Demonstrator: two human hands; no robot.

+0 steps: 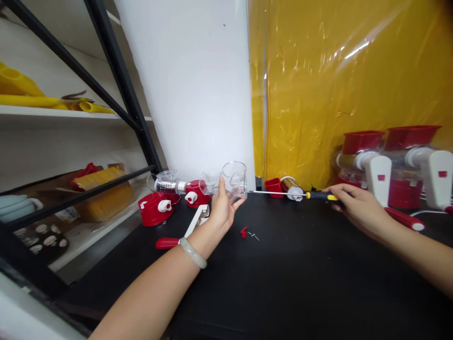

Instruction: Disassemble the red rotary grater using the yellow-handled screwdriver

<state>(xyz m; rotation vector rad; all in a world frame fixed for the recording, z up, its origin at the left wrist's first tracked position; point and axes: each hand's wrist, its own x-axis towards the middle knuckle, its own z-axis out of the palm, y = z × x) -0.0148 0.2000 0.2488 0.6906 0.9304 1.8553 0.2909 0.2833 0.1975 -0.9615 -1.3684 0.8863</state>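
Observation:
My left hand is wrapped round a clear plastic grater housing and holds it above the black table. In my right hand is a screwdriver with a black and yellow handle, its long shaft pointing left. The tip is close to the right side of the clear housing; whether it touches a screw there I cannot make out. Below the housing, small red parts and a few screws lie on the table. A white crank handle with a red grip rests left of my left wrist.
Red grater bases and a metal drum stand at the back left. A red hopper and another drum lie by the yellow sheet. Two assembled graters stand at right. Black-framed shelving borders the left side.

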